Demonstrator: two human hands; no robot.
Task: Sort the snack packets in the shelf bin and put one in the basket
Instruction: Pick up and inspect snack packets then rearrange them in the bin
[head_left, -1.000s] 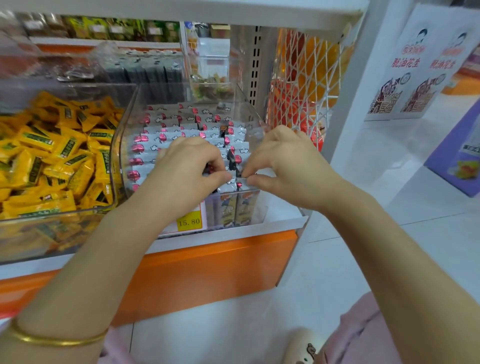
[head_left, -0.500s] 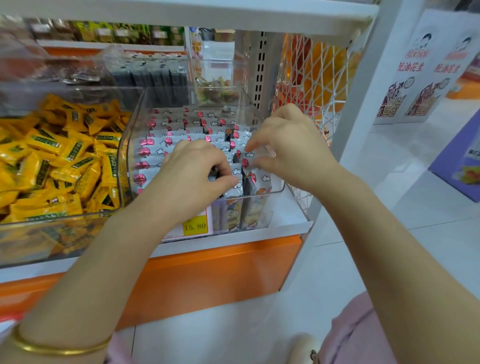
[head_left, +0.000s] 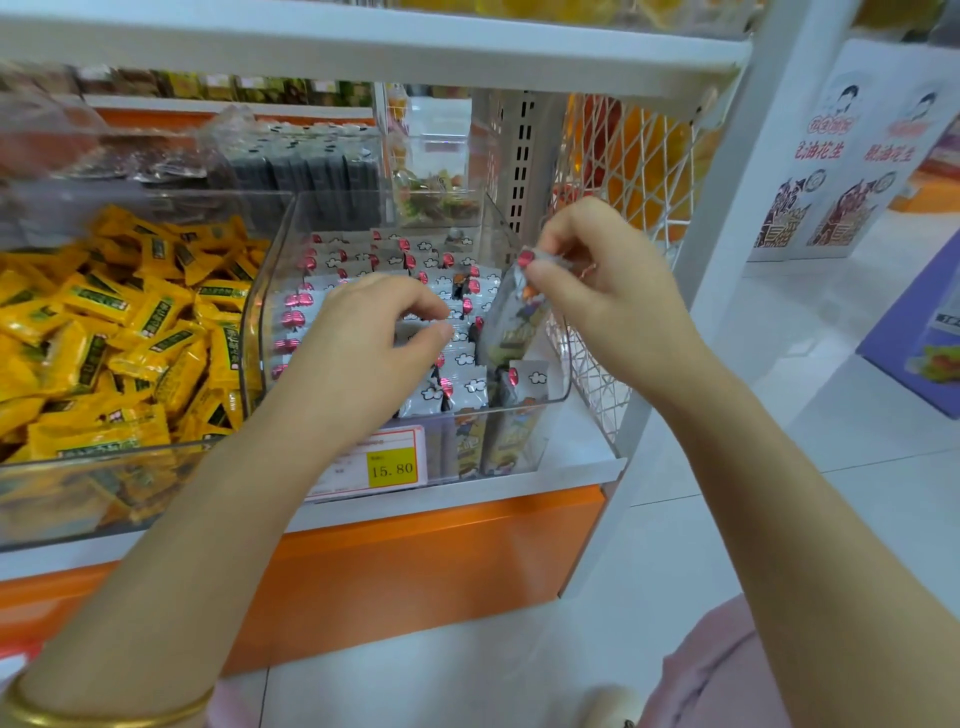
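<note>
The right hand (head_left: 613, 291) pinched one packet (head_left: 511, 322) by its top edge above the bin's (head_left: 519, 405) right front corner; a straight lift was advisable, with the left hand (head_left: 363, 343), curled over the bin's rows, grip indiscernible, steadying neighbours.

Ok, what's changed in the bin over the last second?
The right hand has pinched one snack packet by its top and lifted it up and rightward from the clear bin. The left hand stays low over the packed rows; whether it grips one is unclear. The rows and yellow packets next door look unchanged.
</note>
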